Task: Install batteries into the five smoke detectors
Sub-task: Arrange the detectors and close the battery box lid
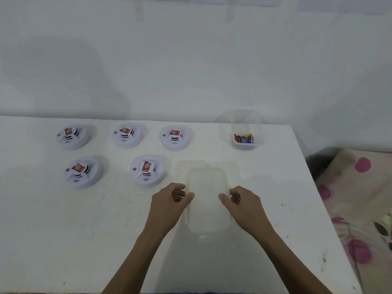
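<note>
Two arms show, both bare from the picture's lower edge up to the wrists. The left forearm (146,251) comes in from about 7 o'clock and the right forearm (273,251) from about 5 o'clock. Both are slim and narrow steadily toward the wrists, and their surface looks smooth and even. The left grip (169,200) and the right grip (246,202) are bare too, with slender fingers and rounded thumb tips. The knuckles stand out as small ridges across the backs. The nails are too blurred to make out.
</note>
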Demonstrator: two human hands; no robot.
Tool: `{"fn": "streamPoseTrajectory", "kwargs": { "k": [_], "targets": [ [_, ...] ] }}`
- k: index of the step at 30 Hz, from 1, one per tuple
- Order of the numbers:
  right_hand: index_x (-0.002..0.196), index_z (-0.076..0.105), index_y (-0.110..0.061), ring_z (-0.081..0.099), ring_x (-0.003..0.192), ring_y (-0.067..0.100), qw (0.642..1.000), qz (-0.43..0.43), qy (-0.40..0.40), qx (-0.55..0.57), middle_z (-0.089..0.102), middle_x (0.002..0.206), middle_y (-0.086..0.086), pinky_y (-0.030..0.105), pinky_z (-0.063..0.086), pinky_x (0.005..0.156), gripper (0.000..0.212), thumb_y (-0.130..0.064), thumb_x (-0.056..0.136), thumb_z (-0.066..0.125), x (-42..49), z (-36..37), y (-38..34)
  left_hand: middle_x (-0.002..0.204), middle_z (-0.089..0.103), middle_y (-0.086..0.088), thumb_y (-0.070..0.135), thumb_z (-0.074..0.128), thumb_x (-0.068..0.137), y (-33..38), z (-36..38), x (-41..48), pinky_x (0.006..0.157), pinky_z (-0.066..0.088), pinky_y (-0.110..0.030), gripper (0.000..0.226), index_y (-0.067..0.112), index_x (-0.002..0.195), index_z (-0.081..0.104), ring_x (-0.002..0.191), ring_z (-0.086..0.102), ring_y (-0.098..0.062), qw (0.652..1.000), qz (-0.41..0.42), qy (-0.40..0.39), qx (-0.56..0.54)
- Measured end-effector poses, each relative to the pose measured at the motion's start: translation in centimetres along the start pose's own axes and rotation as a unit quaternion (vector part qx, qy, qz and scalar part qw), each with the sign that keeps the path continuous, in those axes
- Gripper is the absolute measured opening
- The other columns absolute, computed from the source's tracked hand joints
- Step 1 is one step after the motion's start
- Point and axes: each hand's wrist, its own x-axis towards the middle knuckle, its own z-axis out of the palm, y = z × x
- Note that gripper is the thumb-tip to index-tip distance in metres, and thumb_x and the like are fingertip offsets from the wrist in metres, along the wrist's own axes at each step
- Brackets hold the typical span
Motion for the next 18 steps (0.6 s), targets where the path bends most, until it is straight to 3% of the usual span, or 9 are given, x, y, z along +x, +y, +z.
{"fn": "streamPoseTrajectory", "kwargs": {
  "k": [9, 13, 18],
  "targets": [
    [0.095, 0.062, -0.015, 0.058, 0.072, 0.007, 0.997, 0.036, -0.025, 0.067, 0.063, 0.079, -0.005, 0.017, 0.043, 0.062, 0.027, -0.041, 0.087, 0.064, 0.04, -0.32, -0.43, 0.093, 0.066, 0.012, 0.037, 0.069, 0.082, -0.23, -0.15, 0.79, 0.071, 0.044, -0.01, 0.032, 0.021, 0.11, 0.065, 0.085, 0.06, 0.003, 0.997, -0.041, -0.05, -0.034],
    [0.087, 0.064, -0.013, 0.054, 0.062, 0.005, 0.989, 0.057, -0.059, 0.122, 0.062, 0.075, -0.005, 0.016, 0.041, 0.056, 0.024, -0.036, 0.088, 0.064, 0.11, -0.42, -0.55, 0.095, 0.067, 0.01, 0.036, 0.068, 0.083, -0.29, -0.03, 0.79, 0.074, 0.046, -0.014, 0.032, 0.021, 0.11, 0.065, 0.086, 0.061, 0.001, 0.997, -0.042, -0.056, -0.037],
    [0.113, 0.063, -0.012, 0.06, 0.076, 0.006, 0.994, 0.052, -0.041, 0.091, 0.066, 0.089, -0.003, 0.014, 0.043, 0.06, 0.036, -0.039, 0.089, 0.061, -0.27, -0.18, -0.7, 0.1, 0.066, 0.009, 0.037, 0.067, 0.084, -0.03, -0.1, 0.67, 0.071, 0.049, -0.013, 0.035, 0.022, 0.115, 0.06, 0.083, 0.059, 0.005, 0.998, -0.013, -0.054, -0.005]
  ]
}}
